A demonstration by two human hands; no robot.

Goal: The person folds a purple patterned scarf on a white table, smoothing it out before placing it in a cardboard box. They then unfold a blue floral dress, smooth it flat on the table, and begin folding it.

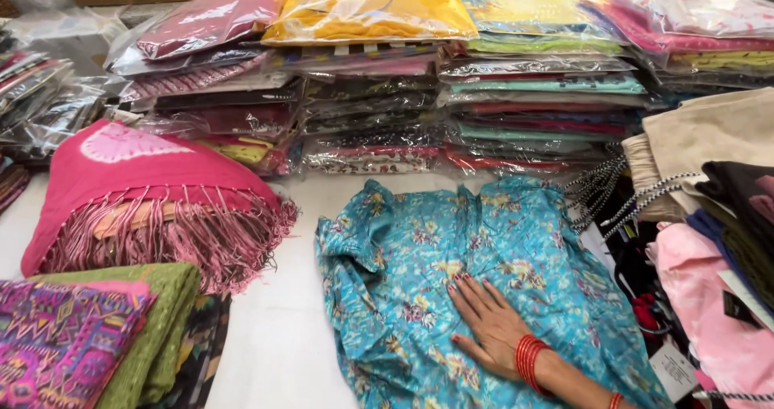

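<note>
Stacks of bagged garments [451,86] rise behind the turquoise floral garment [419,272], which lies spread and still rumpled, not yet folded, on the white tabletop [274,352]. Left of it sits a pink fringed shawl [153,199]. The right hand [493,324] presses flat on the garment, fingers [468,292] spread open; no left hand shows.

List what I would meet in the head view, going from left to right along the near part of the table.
Purple patterned cloth → green folded cloth → bare white table → turquoise floral garment → hand pressing flat on it → pink garment.
</note>
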